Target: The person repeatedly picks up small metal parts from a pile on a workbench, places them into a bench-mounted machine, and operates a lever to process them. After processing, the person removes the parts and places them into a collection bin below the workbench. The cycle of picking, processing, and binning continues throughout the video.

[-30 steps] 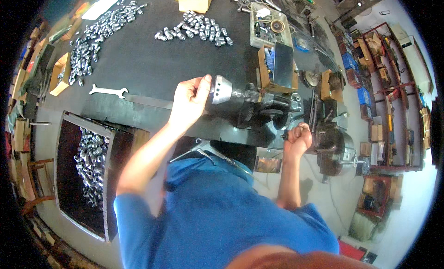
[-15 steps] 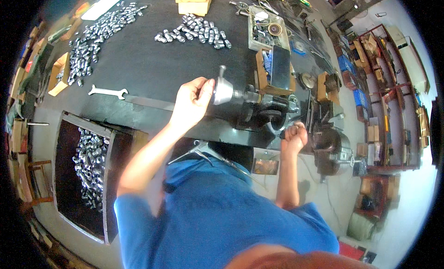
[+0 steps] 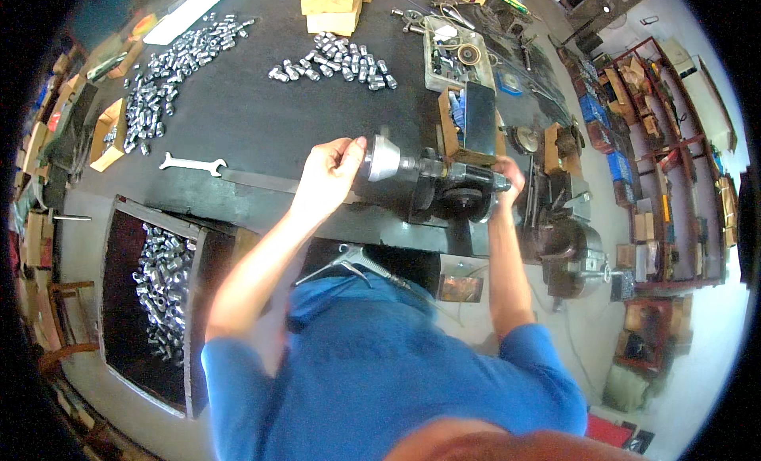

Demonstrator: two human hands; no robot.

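A small dark bench machine (image 3: 464,198) with a silver cone-shaped head (image 3: 384,160) is at the bench's front edge. My left hand (image 3: 333,172) is closed at the cone's left face, thumb and fingers pinched together. Whatever lies between those fingertips is hidden. At the machine's right end, my right hand (image 3: 511,179) curls round what looks like a handle, mostly hidden and slightly blurred. An open-ended wrench (image 3: 193,165) lies on the bench left of my left hand. Small shiny metal fittings (image 3: 337,61) lie in a loose group beyond the machine.
More fittings (image 3: 170,72) spread across the bench's far left, near a small cardboard box (image 3: 108,136). An open bin (image 3: 194,302) of fittings stands below left. Behind the machine are a box with a dark panel (image 3: 479,116) and a tool tray (image 3: 456,53). An air gun (image 3: 349,261) hangs below the edge.
My right hand has swung upward, away from me, at the machine's right end. My left hand stays at the cone. The whole view has shifted slightly.
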